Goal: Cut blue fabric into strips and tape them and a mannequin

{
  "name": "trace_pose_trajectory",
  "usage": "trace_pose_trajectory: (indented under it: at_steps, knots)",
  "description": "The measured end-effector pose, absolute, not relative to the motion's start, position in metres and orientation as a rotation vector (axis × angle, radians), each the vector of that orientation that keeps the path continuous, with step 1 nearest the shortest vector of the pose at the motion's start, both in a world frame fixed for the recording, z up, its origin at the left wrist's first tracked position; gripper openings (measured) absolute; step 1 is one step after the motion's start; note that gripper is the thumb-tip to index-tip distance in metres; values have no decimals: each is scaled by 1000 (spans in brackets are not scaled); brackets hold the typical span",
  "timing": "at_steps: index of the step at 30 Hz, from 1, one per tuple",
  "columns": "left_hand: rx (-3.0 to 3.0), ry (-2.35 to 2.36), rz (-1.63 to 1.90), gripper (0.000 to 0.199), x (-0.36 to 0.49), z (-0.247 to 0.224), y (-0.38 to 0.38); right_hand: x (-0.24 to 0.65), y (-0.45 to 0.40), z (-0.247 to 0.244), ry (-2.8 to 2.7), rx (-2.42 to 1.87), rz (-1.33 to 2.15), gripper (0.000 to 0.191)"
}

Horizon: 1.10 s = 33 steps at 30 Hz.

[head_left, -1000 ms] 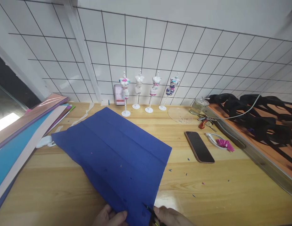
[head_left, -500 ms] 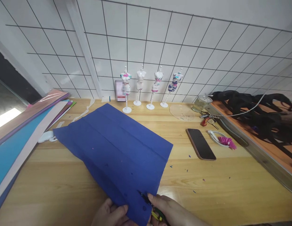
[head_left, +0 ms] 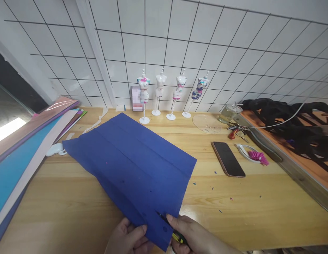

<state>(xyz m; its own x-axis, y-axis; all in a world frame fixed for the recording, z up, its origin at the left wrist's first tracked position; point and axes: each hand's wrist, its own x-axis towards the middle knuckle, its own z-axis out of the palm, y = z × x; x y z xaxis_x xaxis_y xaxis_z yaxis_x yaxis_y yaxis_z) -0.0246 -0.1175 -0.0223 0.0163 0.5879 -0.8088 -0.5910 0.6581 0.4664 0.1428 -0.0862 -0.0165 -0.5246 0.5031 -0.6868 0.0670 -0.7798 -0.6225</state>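
Observation:
A large sheet of dark blue paper with faint fold lines lies slanted over the wooden table, its near end lifted at the front. My left hand pinches the paper's near left edge, thumb on top and fingers underneath. At the near right edge, my right hand is closed around scissors with black and yellow handles. A dark blade shows on top of the paper, pointing away to the left. The lower blade and several fingers are hidden beneath the sheet.
Several small white mannequins stand along the tiled wall. A phone, a coiled white cable, keys and a glass jar lie to the right, with paper scraps nearby. Coloured sheets are stacked at left.
The whole view has shifted slightly, so table items appear a little higher and further right. Both hands keep their hold on the paper and scissors; the blade still lies across the sheet.

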Motion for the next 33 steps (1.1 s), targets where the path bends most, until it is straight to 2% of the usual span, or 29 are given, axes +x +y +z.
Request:
trace_pose_trajectory:
  at_steps: [7,14,21,27,33]
  knots:
    - [4,1244,950,38,-22,-20,-120,143,-87,-11,-791,-1488,2426,53]
    - [1,1239,973,31,-23,-15,-120,141,-83,-9,-791,-1510,2494,40]
    - [-5,1199,986,30,-26,-19,-121,151,-85,-15,-950,-1555,2489,47]
    - [9,1187,985,33,-26,-20,-122,139,-84,-10,-740,-1600,2472,34]
    - [-1,1193,1015,30,-25,-19,-123,135,-81,-14,-676,-1507,2574,38]
